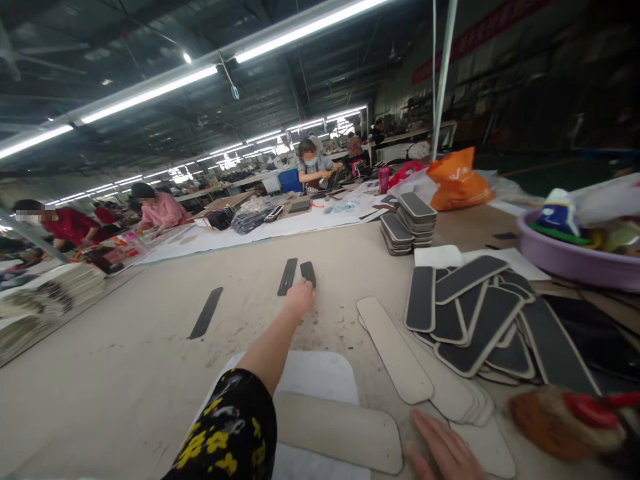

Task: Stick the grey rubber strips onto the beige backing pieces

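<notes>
My left hand (pixel 300 298) reaches far out over the beige table (pixel 125 360), fingers closed at the near end of a short black strip (pixel 309 273). A longer black strip (pixel 287 276) lies just left of it, and another black strip (pixel 206 312) lies farther left. My right hand (pixel 447 450) rests flat with fingers spread on the table at the bottom edge, beside a beige oblong piece (pixel 340 432) lying on a white sheet (pixel 320 375). A fan of beige and black oblong pieces (pixel 470 320) spreads to the right.
A stack of black pads (pixel 409 223) stands mid-table, with an orange bag (pixel 457 179) behind it. A purple basin (pixel 575 261) holds odds and ends at right. A brush (pixel 570 417) lies bottom right. Other people work at far tables.
</notes>
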The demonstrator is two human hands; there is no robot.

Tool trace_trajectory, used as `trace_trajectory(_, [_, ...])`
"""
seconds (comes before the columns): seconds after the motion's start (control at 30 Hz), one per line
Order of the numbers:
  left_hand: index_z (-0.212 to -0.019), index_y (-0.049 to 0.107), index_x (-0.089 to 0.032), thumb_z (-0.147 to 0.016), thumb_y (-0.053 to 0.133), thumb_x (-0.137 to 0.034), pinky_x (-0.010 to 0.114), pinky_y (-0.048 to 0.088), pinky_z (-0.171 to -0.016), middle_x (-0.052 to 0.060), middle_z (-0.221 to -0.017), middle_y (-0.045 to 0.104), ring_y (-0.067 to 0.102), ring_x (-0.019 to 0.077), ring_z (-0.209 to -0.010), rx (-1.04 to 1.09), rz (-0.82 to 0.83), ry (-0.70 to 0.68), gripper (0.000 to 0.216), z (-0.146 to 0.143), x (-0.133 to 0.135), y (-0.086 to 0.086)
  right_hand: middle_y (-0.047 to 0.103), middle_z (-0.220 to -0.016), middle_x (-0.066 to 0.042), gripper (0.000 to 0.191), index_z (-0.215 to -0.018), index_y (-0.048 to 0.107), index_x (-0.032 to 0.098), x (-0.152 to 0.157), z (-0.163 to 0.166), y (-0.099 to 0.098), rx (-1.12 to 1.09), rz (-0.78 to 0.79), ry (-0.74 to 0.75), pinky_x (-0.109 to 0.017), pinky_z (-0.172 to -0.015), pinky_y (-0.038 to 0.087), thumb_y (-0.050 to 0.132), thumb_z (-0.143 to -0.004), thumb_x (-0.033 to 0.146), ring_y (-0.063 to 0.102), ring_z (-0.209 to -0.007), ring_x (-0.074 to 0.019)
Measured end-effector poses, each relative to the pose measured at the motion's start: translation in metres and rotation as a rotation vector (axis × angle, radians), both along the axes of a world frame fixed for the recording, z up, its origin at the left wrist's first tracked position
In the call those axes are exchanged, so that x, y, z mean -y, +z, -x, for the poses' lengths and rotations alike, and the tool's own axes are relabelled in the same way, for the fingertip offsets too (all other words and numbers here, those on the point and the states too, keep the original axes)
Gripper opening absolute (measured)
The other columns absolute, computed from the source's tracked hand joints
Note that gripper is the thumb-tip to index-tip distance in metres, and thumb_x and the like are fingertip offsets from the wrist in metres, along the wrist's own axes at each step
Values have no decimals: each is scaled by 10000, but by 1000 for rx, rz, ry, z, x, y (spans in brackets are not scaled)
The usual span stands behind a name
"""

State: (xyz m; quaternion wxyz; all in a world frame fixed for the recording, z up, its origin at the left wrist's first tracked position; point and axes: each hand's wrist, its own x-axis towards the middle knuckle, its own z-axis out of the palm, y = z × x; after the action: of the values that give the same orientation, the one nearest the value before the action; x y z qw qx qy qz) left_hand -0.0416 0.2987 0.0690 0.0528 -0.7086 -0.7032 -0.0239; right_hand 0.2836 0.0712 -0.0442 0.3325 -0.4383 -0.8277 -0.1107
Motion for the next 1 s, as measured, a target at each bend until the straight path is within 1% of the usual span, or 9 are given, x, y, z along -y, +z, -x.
trace_trajectory(0.13, [-899,567,-141,-844,402,-153,240,421,-792,56,-931,554,542,140,-861,149,-159,-86,173,-10,65,33,606,-1113,-86,372,-1168,546,138,15,2,11,-214,195,-6,-314,-812,532,471,-888,370,579,-1003,-214])
trace_trajectory(0.2, [-821,552,-152,-821,423,-163,222,412,-709,22,-806,545,525,125,-759,395,-209,-160,130,-11,108,51,601,-1121,-79,351,-1183,543,163,19,3,14,-338,320,-25,-320,-847,516,466,-893,344,568,-1020,-206])
trace_trajectory(0.33, [-763,514,-157,-831,469,-269,204,339,-539,-9,-662,464,429,103,-588,1095,-8,-254,139,-10,194,77,581,-1150,-89,363,-1156,573,180,20,9,26,-665,561,-57,-377,-911,474,481,-872,388,559,-1025,-223])
trace_trajectory(0.47, [-706,498,-151,-793,561,-340,212,323,-500,16,-713,453,401,99,-576,1463,150,-196,217,-9,253,83,560,-1169,-106,477,-1185,552,183,26,22,49,-1108,938,1,-351,-721,547,487,-835,500,614,-849,-212])
trace_trajectory(0.57, [-681,512,-150,-765,594,-330,211,293,-461,13,-701,446,383,86,-534,1545,241,-133,215,-7,276,78,635,-865,-69,456,-1024,629,155,36,29,62,-1231,1119,69,-306,-644,531,521,-803,539,601,-692,-181])
trace_trajectory(0.67, [-690,523,-147,-762,590,-296,201,242,-433,-1,-646,438,348,67,-484,1595,299,-54,178,-1,290,68,588,-667,-21,401,-913,650,143,44,24,65,-1236,1110,54,-283,-652,504,596,-759,509,566,-628,-161])
trace_trajectory(0.77, [-701,520,-143,-751,593,-282,190,217,-433,-18,-584,421,330,58,-464,1643,343,28,165,7,300,57,617,-747,-25,430,-997,638,149,48,17,63,-1332,1129,34,-289,-674,504,688,-686,441,565,-646,-156])
trace_trajectory(0.87, [-713,511,-139,-742,609,-297,179,207,-436,-32,-546,405,325,52,-458,1677,378,92,187,14,307,47,641,-872,-40,464,-1041,634,163,52,16,63,-1468,1229,89,-292,-691,511,730,-639,374,582,-683,-157])
trace_trajectory(1.0, [-718,501,-138,-744,602,-300,172,199,-428,-40,-518,406,331,50,-443,1707,403,127,193,24,312,35,656,-793,-54,378,-963,670,157,55,22,65,-1548,1336,144,-299,-680,519,699,-661,382,601,-693,-181])
